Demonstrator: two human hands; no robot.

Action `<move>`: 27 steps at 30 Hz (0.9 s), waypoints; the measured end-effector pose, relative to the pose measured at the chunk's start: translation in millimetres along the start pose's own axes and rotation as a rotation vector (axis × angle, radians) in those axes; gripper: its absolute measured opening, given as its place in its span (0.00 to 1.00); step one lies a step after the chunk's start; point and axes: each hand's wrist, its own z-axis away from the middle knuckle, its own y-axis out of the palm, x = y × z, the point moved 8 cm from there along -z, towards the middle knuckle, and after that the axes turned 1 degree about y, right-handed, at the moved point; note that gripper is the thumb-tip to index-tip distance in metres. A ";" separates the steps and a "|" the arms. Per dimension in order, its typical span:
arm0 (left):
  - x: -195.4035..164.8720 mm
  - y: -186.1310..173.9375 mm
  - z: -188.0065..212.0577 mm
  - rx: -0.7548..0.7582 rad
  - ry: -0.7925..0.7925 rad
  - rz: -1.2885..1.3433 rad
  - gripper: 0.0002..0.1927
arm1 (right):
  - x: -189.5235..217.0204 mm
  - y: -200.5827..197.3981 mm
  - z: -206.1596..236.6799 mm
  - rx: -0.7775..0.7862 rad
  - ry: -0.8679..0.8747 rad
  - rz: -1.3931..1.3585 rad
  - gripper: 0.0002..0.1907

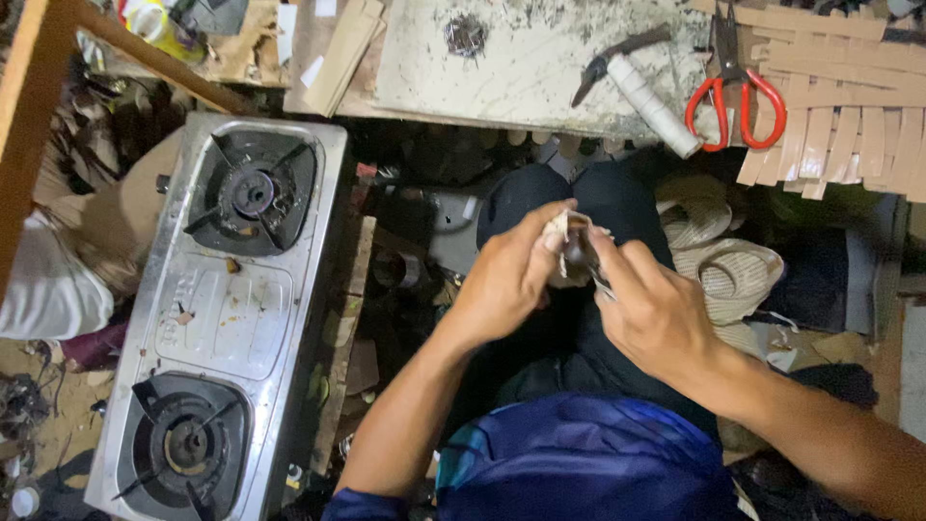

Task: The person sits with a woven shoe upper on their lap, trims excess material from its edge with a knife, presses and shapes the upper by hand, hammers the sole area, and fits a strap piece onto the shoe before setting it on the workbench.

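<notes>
The fingers [552,232] of the left hand [506,280] are pinched narrow on a pale, ragged scrap [559,228] at the top of a small dark round piece [576,254], and those of the right hand [656,309] are closed around the same piece from the other side, with what looks like a thin metal tool [600,282] showing beneath them; both hands hold the work just above the person's lap, over dark trousers. Reading from the left, a steel two-burner gas stove [231,309] lies flat on the cluttered floor, its burners unlit and a few crumbs on its middle plate. Above it, a stack of pale wooden strips [345,53] rests at the edge of a worn, stained table [502,58]. Farther right on the table lie a dark-handled tool [617,60], a white roll [656,106] touching it, and red-handled scissors [735,101], their blades lying over a woven mat of tan strips [849,116]. Below the scissors, just beside the right knee, sits a pile of woven beige fabric [728,265]. As for progress, the small piece seems only partly dealt with: the pale scrap clings to its top while dark surface shows below, so I judge the work is midway, though the fingers hide too much to say how much remains.
</notes>
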 end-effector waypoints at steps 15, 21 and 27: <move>-32.6 48.1 22.6 -0.065 0.261 -0.458 0.22 | -14.7 -52.2 3.1 0.679 0.030 -0.044 0.33; -15.1 19.9 10.5 0.074 0.174 -0.223 0.22 | -6.4 -38.5 -10.0 0.371 -0.028 0.160 0.28; 1.1 1.8 0.9 0.062 0.020 -0.047 0.22 | -5.1 -8.2 -6.4 0.086 -0.054 0.073 0.28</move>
